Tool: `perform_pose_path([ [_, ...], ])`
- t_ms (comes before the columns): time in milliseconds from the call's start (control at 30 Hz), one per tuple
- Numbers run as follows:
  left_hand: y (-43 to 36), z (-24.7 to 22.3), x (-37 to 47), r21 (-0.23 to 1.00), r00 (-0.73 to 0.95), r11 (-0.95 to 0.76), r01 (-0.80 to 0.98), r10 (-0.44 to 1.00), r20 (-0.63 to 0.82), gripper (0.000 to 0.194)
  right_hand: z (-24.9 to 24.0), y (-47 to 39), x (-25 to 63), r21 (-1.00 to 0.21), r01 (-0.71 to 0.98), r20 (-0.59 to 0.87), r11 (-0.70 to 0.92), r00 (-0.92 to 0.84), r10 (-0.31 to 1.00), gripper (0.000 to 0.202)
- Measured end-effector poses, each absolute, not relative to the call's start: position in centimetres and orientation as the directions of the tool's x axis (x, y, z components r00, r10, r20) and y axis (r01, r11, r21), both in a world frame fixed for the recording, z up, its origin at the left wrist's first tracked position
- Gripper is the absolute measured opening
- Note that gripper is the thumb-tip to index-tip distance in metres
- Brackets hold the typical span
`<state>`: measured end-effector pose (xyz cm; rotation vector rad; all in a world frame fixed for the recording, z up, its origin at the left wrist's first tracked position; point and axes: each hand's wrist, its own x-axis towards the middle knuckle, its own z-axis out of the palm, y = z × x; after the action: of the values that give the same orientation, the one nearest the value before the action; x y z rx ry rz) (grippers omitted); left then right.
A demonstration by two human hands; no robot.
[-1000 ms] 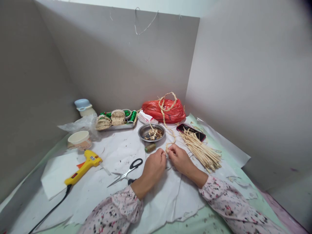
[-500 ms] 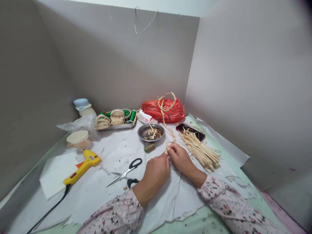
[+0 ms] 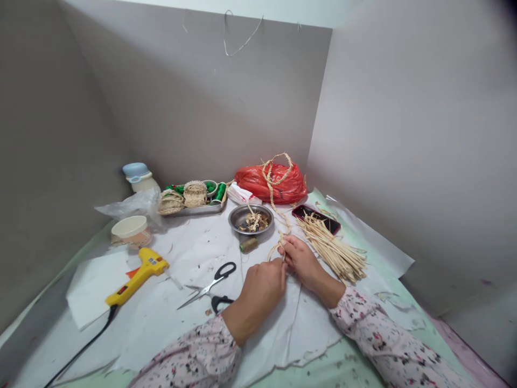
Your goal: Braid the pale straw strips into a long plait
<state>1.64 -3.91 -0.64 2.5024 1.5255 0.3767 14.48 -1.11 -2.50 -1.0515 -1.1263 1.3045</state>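
Observation:
A pale braided straw cord runs from a loop on top of the red plastic bag down to my fingers. My left hand is closed on the cord's lower end, with a thin strand curving up beside it. Fingers pinched, my right hand grips the braid just above and touches the left fingertips. A bundle of loose straw strips lies right of my right hand, partly over a dark phone. Behind the hands is a metal bowl of straw scraps.
Black-handled scissors lie open left of my left hand. Farther left are a yellow glue gun with its cord and a white tub. A tray of straw coils and green thread stands behind. A small spool sits by the bowl.
Both hands have shifted slightly to the right. A thin straw strand now arcs out to the left above my left hand.

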Motion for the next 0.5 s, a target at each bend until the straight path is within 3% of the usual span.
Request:
perform_pose_path([
  [200, -3.7, -0.5, 1.2, 0.434, 0.446, -0.49, 0.756, 0.871, 0.206, 0.044, -1.9, -1.1, 15.1, -0.979, -0.204, 0.017, 0.016, -0.008, 1.0, 0.022],
  [333, -2.5, 0.3, 0.3, 0.571, 0.309, -0.416, 0.708, 0.909, 0.279, 0.046, -1.6, -1.1, 15.6, -0.972, -0.232, 0.035, 0.031, -0.012, 0.999, 0.015],
  [500, -1.4, 1.3, -0.6, 0.626, 0.18, -0.314, 0.714, 0.946, 0.27, 0.043, -1.8, -0.6, 16.5, -0.941, -0.337, 0.011, 0.004, -0.019, 1.0, 0.015],
])
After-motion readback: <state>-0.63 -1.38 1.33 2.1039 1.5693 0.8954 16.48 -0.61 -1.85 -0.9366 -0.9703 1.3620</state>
